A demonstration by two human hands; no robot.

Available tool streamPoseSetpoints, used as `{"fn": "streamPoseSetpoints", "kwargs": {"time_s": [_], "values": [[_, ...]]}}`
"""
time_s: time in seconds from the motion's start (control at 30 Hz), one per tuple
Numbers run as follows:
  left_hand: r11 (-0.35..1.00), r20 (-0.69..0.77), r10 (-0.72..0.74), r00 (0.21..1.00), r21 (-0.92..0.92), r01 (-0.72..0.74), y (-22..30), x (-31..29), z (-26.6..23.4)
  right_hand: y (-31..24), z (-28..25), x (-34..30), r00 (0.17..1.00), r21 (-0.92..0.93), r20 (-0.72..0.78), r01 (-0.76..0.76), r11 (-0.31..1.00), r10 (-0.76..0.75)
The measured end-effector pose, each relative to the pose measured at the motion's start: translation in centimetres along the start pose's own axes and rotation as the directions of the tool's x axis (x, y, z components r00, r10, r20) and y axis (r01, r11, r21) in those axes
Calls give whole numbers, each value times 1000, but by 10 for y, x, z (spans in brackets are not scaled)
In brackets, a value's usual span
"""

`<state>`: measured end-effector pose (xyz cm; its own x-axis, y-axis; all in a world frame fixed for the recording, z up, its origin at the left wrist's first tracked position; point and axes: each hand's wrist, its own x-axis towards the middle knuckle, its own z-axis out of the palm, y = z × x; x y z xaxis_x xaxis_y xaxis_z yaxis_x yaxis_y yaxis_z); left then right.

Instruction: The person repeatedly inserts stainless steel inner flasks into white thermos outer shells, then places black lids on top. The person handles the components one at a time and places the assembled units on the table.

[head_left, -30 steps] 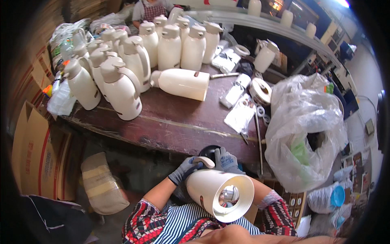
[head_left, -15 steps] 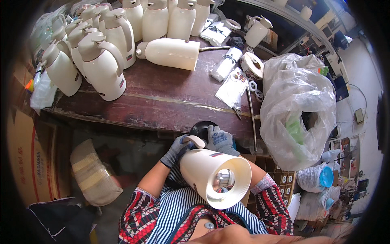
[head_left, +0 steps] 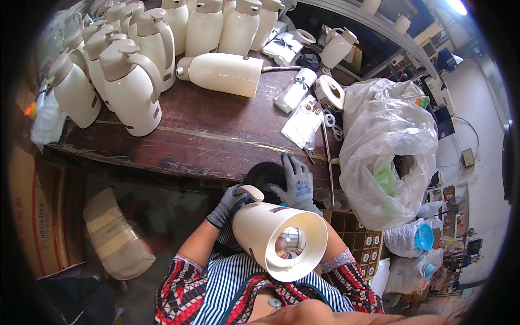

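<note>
A cream thermos jug (head_left: 254,227) lies tilted across my lap, its open base facing me and a shiny rounded liner showing inside. My left hand (head_left: 227,208), in a grey-blue knit glove, is closed around the jug's far end by its curved handle (head_left: 251,192). Part of those fingers is hidden behind the handle. Beyond the jug, at the table's front edge, is a black round object (head_left: 264,174). My gloved right hand (head_left: 298,186) is beside it with fingers stretched out and thumb apart; whether it touches the black piece I cannot tell.
Several upright cream jugs (head_left: 131,95) crowd the dark table (head_left: 200,146)'s left and back. One jug (head_left: 225,73) lies on its side. A tape roll (head_left: 328,93), wrapped white packets (head_left: 296,89) and a thin metal rod (head_left: 329,162) lie at right, beside a large plastic bag (head_left: 387,135).
My right hand's fingers have straightened and spread beside the black round object. My left hand keeps its hold on the jug. The whole view has shifted slightly.
</note>
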<state>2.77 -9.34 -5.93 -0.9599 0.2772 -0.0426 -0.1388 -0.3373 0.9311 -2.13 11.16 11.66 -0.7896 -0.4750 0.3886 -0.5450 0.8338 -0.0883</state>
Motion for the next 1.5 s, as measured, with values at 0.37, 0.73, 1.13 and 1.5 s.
{"fn": "streamPoseSetpoints", "kwargs": {"time_s": [0.37,0.73,1.13,1.5], "values": [[955,-321,22,947,-273,-115,-19,-43,-2,108,20,-40,924,-195,233,349,917,-302],[874,-610,42,791,-361,-325,40,-75,-59,65,41,3,902,-108,287,-303,947,321],[988,-310,149,939,82,-130,86,-49,-58,-13,-138,15,916,596,8,317,738,-401],[934,-478,338,810,273,-229,161,-64,-11,5,-127,-31,998,885,36,-7,466,-54]]}}
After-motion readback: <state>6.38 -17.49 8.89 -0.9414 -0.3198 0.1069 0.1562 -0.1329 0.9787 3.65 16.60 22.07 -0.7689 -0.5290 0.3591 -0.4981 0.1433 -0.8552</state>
